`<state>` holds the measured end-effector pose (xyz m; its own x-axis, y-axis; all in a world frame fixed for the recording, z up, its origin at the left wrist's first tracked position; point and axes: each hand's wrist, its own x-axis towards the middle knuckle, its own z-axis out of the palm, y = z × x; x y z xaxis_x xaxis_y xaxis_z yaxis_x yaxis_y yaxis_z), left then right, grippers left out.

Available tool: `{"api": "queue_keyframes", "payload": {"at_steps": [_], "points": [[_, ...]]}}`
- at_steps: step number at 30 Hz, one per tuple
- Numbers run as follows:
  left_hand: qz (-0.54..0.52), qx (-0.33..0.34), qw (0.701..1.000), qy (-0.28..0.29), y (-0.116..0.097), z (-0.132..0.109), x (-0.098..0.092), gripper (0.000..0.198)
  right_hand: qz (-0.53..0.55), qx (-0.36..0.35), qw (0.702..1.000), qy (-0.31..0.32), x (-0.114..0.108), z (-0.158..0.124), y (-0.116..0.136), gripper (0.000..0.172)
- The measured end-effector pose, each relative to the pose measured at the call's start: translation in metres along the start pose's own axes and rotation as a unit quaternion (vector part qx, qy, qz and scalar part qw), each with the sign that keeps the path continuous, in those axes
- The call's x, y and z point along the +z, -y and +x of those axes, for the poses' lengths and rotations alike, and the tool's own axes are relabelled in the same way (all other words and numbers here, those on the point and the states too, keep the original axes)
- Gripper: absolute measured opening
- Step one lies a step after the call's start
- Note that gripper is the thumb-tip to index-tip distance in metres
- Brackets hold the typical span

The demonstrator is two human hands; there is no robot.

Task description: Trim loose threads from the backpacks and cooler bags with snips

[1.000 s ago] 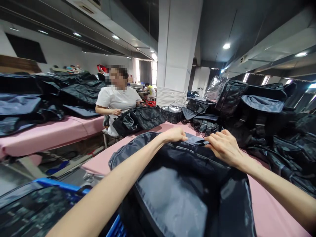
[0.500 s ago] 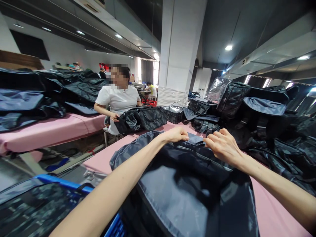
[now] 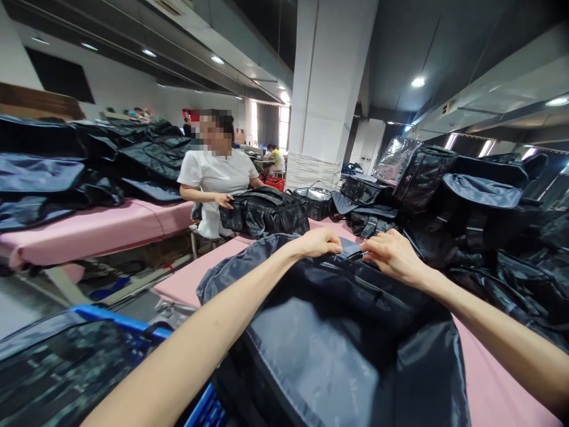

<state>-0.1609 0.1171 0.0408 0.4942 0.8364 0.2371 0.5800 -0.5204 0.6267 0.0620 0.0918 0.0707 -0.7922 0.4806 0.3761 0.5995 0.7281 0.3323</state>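
Observation:
A large dark bag [image 3: 324, 350] lies opened in front of me, its grey lining showing. At its far edge my left hand [image 3: 320, 242] is closed, fingers pinching the fabric rim. My right hand [image 3: 391, 252] sits a little to the right, its fingers pressed together on the same edge. Between the two hands a small piece of lighter grey lining [image 3: 349, 247] shows. A zipped seam runs across the inside of the bag just below the hands. The fingertips partly hide what they grip.
The bag rests on a pink-covered table [image 3: 489, 373]. Across it, a co-worker in a white shirt [image 3: 217, 175] handles a camouflage bag [image 3: 267, 213]. Dark bags [image 3: 480, 196] are piled at the right. A blue crate [image 3: 120, 320] with a bag stands at the lower left.
My right hand has shifted slightly left, closer to my left hand, along the bag's edge. The co-worker's bag has turned and moved a little to the right.

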Motion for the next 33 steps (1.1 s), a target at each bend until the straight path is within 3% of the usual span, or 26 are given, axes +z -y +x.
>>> {"api": "queue_keyframes", "payload": {"at_steps": [5, 9, 11, 13, 15, 18, 21, 24, 26, 28, 30, 33], "points": [[0.037, -0.018, 0.999, -0.018, 0.002, 0.006, 0.001, 0.020, 0.051, 0.095, 0.994, -0.002, -0.010, -0.026, -0.004, 0.015], [0.098, 0.002, 0.993, -0.070, -0.011, 0.004, 0.001, 0.016, 0.133, 0.191, 0.971, 0.050, -0.008, -0.045, -0.009, 0.016], [0.154, 0.042, 0.974, -0.158, -0.023, -0.003, 0.007, 0.017, 0.253, 0.241, 0.932, 0.097, -0.002, -0.049, -0.014, 0.017], [0.229, 0.106, 0.936, -0.245, -0.035, -0.012, 0.018, 0.015, 0.393, 0.283, 0.865, 0.132, 0.005, -0.049, -0.020, 0.022], [0.312, 0.181, 0.894, -0.267, -0.043, -0.019, 0.035, 0.015, 0.483, 0.308, 0.807, 0.142, 0.011, -0.049, -0.025, 0.023], [0.408, 0.251, 0.840, -0.255, -0.042, -0.020, 0.057, 0.017, 0.524, 0.315, 0.780, 0.134, 0.018, -0.049, -0.031, 0.025], [0.448, 0.296, 0.792, -0.290, -0.033, -0.012, 0.068, 0.017, 0.511, 0.311, 0.792, 0.121, 0.020, -0.049, -0.032, 0.028], [0.452, 0.336, 0.760, -0.324, -0.025, -0.008, 0.070, 0.021, 0.431, 0.284, 0.850, 0.105, 0.016, -0.049, -0.028, 0.028], [0.426, 0.327, 0.772, -0.340, -0.023, -0.008, 0.071, 0.019, 0.314, 0.251, 0.914, 0.055, 0.011, -0.050, -0.021, 0.023], [0.382, 0.308, 0.803, -0.339, -0.021, -0.011, 0.072, 0.018, 0.164, 0.204, 0.965, -0.013, 0.006, -0.050, -0.012, 0.026], [0.341, 0.293, 0.833, -0.322, -0.019, -0.013, 0.073, 0.018, 0.023, 0.146, 0.988, -0.054, 0.001, -0.051, -0.004, 0.026], [0.298, 0.262, 0.871, -0.289, -0.020, -0.016, 0.074, 0.018, -0.117, 0.067, 0.988, -0.078, -0.003, -0.048, 0.003, 0.014]]}}
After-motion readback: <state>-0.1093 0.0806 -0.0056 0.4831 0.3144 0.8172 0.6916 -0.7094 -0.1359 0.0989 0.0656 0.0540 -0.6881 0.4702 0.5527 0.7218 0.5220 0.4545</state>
